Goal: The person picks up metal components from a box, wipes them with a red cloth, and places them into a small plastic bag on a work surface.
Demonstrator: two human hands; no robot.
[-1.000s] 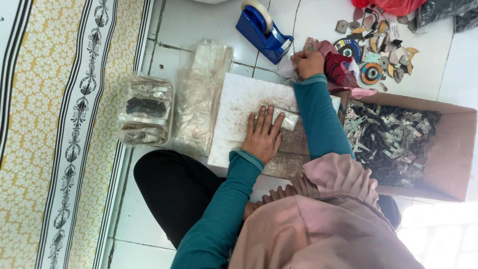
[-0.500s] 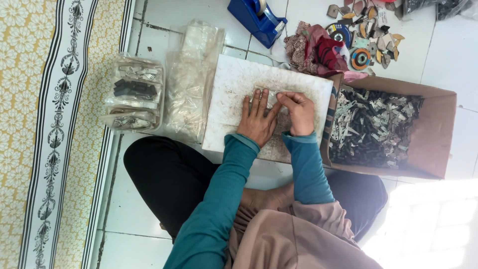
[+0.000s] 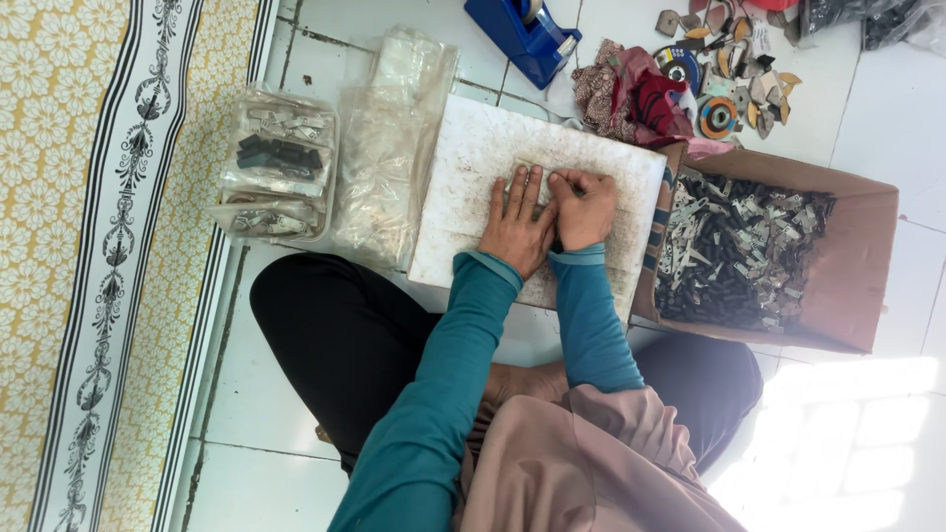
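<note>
A white board [image 3: 463, 167] lies on the tiled floor in front of my crossed legs. On it lies a small clear packet [image 3: 527, 169], mostly covered by my hands. My left hand [image 3: 517, 225] rests flat on the packet with fingers spread, pressing it onto the board. Touching it on the right, my right hand [image 3: 585, 205] has curled fingers pinching the packet's edge. What sits under its fingertips is hidden.
An open cardboard box [image 3: 867, 266] of small metal pieces [image 3: 739, 251] stands right of the board. A pile of clear bags [image 3: 389, 148] and filled packets [image 3: 276, 172] lie to the left. Beyond are a blue tape dispenser [image 3: 522, 34], crumpled cloth [image 3: 631, 94] and round discs [image 3: 717, 116].
My right hand came back from the cloth near the tape dispenser to the board and now sits beside my left hand. The left hand stayed flat on the packet.
</note>
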